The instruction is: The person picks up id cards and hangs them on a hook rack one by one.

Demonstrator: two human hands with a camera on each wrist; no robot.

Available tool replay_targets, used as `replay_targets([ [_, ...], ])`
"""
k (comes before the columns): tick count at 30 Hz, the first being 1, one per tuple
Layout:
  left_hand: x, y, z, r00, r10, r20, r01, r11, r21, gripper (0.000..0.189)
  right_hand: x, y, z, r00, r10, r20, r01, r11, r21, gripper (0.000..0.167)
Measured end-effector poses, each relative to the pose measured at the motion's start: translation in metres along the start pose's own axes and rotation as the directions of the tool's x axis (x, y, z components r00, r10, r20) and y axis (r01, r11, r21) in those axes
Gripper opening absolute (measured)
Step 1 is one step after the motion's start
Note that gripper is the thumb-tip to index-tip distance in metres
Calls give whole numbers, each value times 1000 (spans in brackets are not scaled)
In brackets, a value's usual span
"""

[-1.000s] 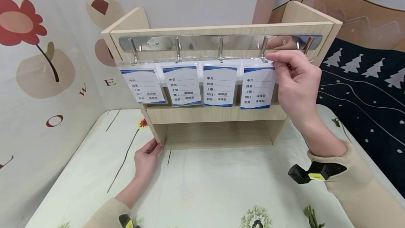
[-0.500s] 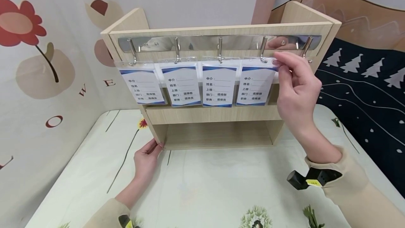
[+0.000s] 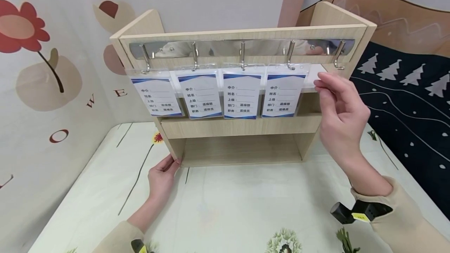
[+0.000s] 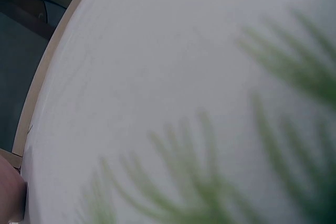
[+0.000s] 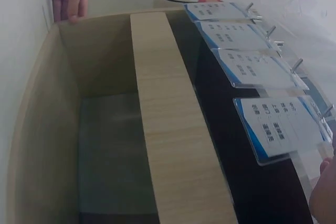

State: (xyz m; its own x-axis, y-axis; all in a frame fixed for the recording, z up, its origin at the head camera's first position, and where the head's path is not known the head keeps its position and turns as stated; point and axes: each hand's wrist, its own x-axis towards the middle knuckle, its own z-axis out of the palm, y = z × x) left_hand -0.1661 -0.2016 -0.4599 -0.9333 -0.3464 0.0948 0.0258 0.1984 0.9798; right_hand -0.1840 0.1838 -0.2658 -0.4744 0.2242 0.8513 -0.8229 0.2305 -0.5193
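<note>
A pale wooden shelf [image 3: 242, 128] stands on the bed-like surface, with a metal hook rail [image 3: 218, 48] across its upper front. Clear-sleeved name badges with blue edges hang from the hooks, the rightmost badge [image 3: 284, 95] on the second hook from the right. The far right hook [image 3: 339, 54] bears no badge. My right hand [image 3: 342, 114], fingers loosely curled and holding nothing, hovers just right of that badge. My left hand [image 3: 162, 177] grips the shelf's lower left front corner with fingertips and thumb; the right wrist view also shows these fingers at the shelf's edge.
Beneath the badges run a front board [image 3: 242, 127] and a low compartment [image 3: 242, 149]. A white flower-printed cloth [image 3: 228, 202] lies under the shelf. Patterned curtains [image 3: 70, 128] hang at the left, and a dark tree-printed cloth [image 3: 404, 100] is at the right.
My right hand has let go of the rightmost badge's upper corner and moved right and down. That badge has swung slightly left and hangs free. My left hand stays at the shelf's corner.
</note>
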Motion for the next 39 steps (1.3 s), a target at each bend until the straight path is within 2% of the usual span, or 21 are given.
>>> replay_targets([
  [3, 0, 0, 1, 1000, -1, -8, 1, 1000, -6, 39, -5, 3, -11, 1000, -3, 21, 3, 1000, 1, 28],
  [8, 0, 0, 1, 1000, 0, -7, 0, 1000, -8, 40, -12, 7, -30, 997, 15, 75, -7, 994, -108, 27],
  [12, -2, 2, 0, 1000, -6, 0, 6, 1000, -6, 42, -18, 10, -44, 994, 38, 102, -22, 988, -150, 25],
  [19, -2, 1, 0, 1000, -12, 1, 12, 1000, -6, 40, -34, 14, -72, 983, 104, 154, -68, 973, -223, 30],
  [25, 0, 0, 0, 1000, -9, 9, 9, 1000, -15, 40, -54, 31, -104, 970, 171, 172, -122, 956, -266, 30],
  [32, 2, 0, 1, 1000, 2, 2, -1, 1000, -29, 38, -77, 49, -133, 929, 358, 91, -301, 876, -377, 33],
  [39, 1, -2, 0, 1000, 6, -1, -6, 1000, -25, 38, -94, 69, -154, 881, 472, 42, -411, 805, -428, 36],
])
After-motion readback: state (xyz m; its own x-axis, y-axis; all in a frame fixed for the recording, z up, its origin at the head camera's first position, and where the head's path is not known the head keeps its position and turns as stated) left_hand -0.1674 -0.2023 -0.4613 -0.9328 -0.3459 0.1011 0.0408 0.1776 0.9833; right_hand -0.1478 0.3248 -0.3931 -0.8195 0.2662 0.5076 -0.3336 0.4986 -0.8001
